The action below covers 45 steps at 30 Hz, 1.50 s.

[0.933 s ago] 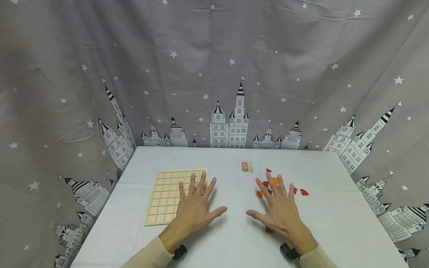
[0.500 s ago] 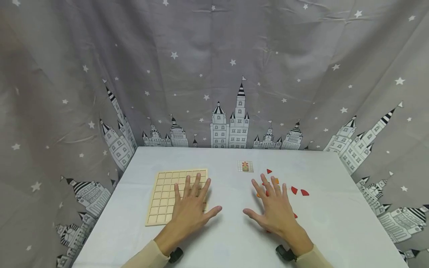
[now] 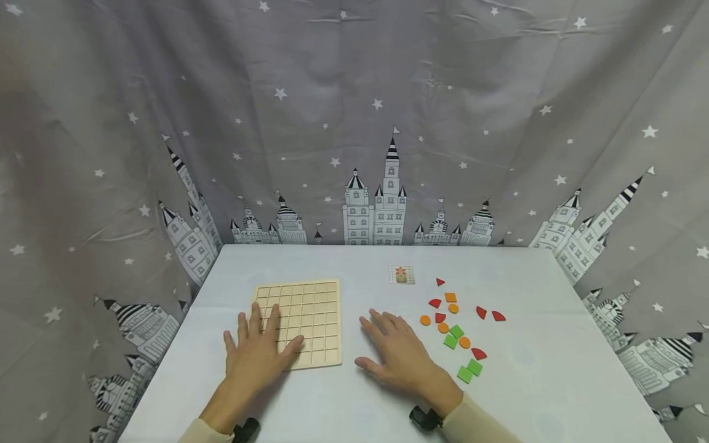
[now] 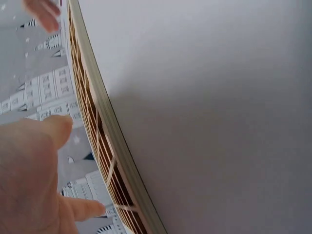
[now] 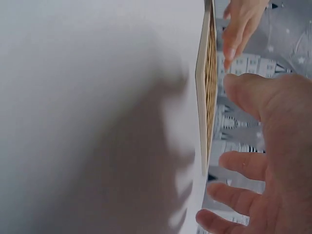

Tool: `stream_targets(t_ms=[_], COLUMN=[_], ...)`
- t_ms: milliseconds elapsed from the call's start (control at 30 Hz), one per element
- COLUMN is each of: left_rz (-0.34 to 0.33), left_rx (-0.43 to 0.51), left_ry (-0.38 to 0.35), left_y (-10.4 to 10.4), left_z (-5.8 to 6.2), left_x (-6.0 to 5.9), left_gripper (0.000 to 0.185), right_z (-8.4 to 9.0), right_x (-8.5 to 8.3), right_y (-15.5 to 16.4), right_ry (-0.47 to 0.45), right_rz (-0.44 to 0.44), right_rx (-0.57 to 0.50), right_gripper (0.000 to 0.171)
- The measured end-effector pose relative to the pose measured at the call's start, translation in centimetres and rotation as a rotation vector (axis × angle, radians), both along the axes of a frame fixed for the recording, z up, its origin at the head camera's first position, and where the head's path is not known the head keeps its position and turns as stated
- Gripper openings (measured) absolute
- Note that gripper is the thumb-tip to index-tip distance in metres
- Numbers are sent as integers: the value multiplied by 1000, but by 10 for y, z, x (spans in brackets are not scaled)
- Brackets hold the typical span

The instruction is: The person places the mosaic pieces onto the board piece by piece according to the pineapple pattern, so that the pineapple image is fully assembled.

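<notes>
A pale wooden grid board [image 3: 312, 320] lies on the left half of the white table. Over its lower left part is my left hand [image 3: 256, 357], fingers spread and holding nothing. In the left wrist view this hand [image 4: 29, 175] appears above the board's edge [image 4: 122, 151]. To the right of the board, my right hand [image 3: 401, 357] hovers over the table with relaxed fingers and nothing in them. The right wrist view shows its fingers [image 5: 243, 163] apart from the tabletop, with a shadow below. Flat pieces lie scattered to the right, including a green square [image 3: 464, 374] and an orange disc [image 3: 425, 320].
A small card [image 3: 401, 274] with a coloured picture on a grid lies at the back middle. Several red pieces [image 3: 479, 354], an orange square [image 3: 450, 297] and a red triangle [image 3: 440, 282] lie near it. A grey curtain [image 3: 354, 92] hangs behind the table [image 3: 543, 381].
Both hands have shifted to the left, the right one off the coloured pieces, which now show fully. The left hand now covers the board's lower left instead of its right side.
</notes>
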<state>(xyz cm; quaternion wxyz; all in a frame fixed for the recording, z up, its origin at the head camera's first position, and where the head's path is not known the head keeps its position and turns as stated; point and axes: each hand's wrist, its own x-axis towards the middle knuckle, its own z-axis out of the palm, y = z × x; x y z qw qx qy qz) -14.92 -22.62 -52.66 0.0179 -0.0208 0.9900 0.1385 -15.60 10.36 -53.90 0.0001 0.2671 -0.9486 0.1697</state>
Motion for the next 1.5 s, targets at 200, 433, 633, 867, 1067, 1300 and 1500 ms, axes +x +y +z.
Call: stream_targets(t_ms=[200,433,633,867,1067,1300,1500], left_rz=[78,55,33,8,-24,-65,-105], left_rx=[59,83,86,94,111,132,141], left_ry=[-75,-6,29,37,37,22,31], left_y=[-17,-14,-14,-11,-4,8,18], left_z=[1,-1,-3,-6,-6,-3,-2], left_x=[5,4,4,8,14,20,26], left_gripper=[100,86,83,84,88,92,94], right_z=[-4,-10,-10,-12,-8,-5,-5], right_x=[3,6,8,11,14,17,23], right_y=[-22,-27,-29,-25,-12,3,11], right_ry=[-140,-191,-229,-232,-230,-179,-137], right_rz=[67,122,144,140,118,95,54], right_rx=[-18,-96,-133,-171,-206,-187,-171], right_gripper=[80,75,74,71,68,69,72])
